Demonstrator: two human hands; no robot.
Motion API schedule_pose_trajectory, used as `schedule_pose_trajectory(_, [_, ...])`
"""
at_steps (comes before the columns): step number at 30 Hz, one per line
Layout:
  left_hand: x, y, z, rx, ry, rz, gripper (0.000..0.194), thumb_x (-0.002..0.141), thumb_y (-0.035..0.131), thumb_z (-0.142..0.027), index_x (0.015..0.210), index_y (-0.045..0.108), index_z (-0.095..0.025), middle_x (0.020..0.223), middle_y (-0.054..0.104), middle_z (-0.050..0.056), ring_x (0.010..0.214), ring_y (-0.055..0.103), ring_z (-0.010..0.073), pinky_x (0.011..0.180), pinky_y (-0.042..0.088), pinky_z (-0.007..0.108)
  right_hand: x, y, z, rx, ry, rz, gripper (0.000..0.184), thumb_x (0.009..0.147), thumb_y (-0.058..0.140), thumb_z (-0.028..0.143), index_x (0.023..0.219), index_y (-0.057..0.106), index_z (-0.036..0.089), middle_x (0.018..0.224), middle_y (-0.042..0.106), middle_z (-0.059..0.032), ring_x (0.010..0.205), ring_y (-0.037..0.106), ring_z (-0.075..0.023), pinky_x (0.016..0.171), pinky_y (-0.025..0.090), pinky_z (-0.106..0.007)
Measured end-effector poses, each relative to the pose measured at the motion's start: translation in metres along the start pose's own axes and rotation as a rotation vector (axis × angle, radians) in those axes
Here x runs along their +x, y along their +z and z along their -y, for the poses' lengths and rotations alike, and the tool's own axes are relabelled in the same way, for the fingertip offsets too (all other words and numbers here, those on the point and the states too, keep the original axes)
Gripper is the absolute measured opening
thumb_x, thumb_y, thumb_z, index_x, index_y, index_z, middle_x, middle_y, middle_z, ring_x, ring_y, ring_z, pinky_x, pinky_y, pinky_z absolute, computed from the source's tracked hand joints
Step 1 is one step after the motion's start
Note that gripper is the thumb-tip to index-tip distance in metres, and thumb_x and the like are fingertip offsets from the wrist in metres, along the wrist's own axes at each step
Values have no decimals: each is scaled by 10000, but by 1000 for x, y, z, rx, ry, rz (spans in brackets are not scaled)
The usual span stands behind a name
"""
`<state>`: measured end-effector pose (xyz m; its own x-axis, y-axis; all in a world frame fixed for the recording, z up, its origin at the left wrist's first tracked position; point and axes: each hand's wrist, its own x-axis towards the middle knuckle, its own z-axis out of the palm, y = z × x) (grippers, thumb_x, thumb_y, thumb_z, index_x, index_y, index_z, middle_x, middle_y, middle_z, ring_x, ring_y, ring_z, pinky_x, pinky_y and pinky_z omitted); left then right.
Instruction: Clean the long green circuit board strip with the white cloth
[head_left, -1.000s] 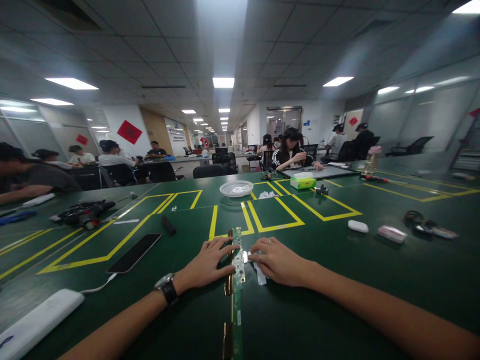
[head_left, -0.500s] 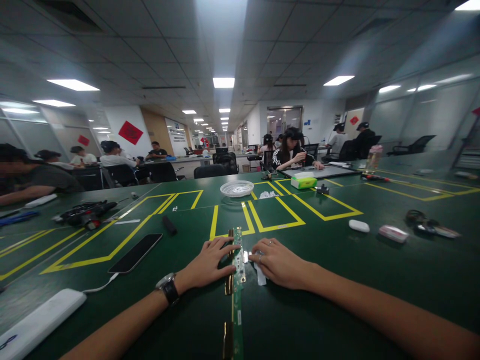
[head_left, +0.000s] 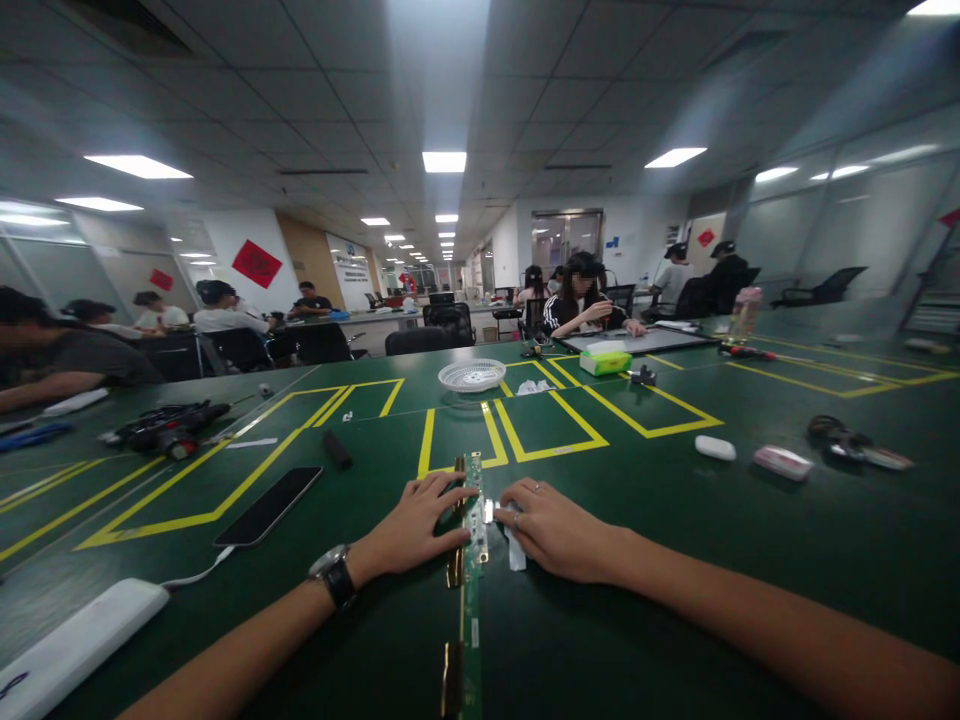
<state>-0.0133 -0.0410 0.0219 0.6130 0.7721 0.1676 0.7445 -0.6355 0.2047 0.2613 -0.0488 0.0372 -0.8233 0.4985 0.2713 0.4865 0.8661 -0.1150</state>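
Note:
A long narrow green circuit board (head_left: 470,590) with brown-gold flexible strips along its left side lies lengthwise before me on the green table. My left hand (head_left: 425,522) rests at its far part, fingers spread, with the thumb and fingertips touching the board. To the right of the board, my right hand (head_left: 551,525) is closed, its fingers together on a small shiny whitish piece (head_left: 489,511) close to the board's edge. Whether that piece touches the board I cannot tell. A white strip (head_left: 517,552) lies under the right fingers, partly hidden.
Left stand a phone (head_left: 270,506) on a cable, a white power bank (head_left: 82,645) and a black block (head_left: 337,449). Ahead are a white basket (head_left: 472,376) and a green tissue pack (head_left: 604,361). A white case (head_left: 715,448) lies right. A person (head_left: 581,305) sits across the table.
Both hands stay almost in place around the board. My right fingers shift very slightly, and the view moves a little.

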Motion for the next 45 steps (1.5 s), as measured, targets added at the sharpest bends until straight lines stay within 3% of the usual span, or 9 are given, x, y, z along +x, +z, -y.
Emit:
schedule_pose_trajectory(9, [0, 0, 4, -4, 35, 17, 559, 955, 472, -606, 1461, 419, -374, 1526, 379, 43, 1370, 328, 355, 1084, 284, 559, -1, -9, -2, 80, -70, 19, 361, 993, 427, 228, 1309, 587, 155, 1265, 571, -142, 1165, 501, -253, 992, 410, -415])
schedule_pose_trajectory(28, [0, -4, -1, -4, 40, 13, 538, 958, 468, -603, 1444, 451, -374, 1519, 399, 34, 1373, 336, 355, 1097, 279, 564, 5, -1, -13, 119, -140, -3, 387, 969, 432, 165, 1324, 585, 191, 1296, 629, -93, 1226, 518, -227, 1062, 326, -413])
schedule_pose_trajectory(38, [-1, -2, 0, -35, 41, -2, 519, 955, 478, -596, 1431, 461, -389, 1509, 405, 28, 1364, 347, 348, 1091, 296, 553, 4, -22, -10, 140, -169, 89, 389, 934, 451, 149, 1275, 615, 242, 1295, 645, -46, 1316, 452, -238, 1118, 226, -469])
schedule_pose_trajectory(45, [-2, -6, -4, -95, 89, 17, 523, 993, 433, -554, 1485, 374, -386, 1510, 420, 7, 1362, 364, 303, 1119, 284, 508, 11, -9, -13, 159, -129, -30, 448, 925, 431, 61, 1322, 577, 212, 1377, 587, -61, 1313, 463, -186, 1106, 289, -407])
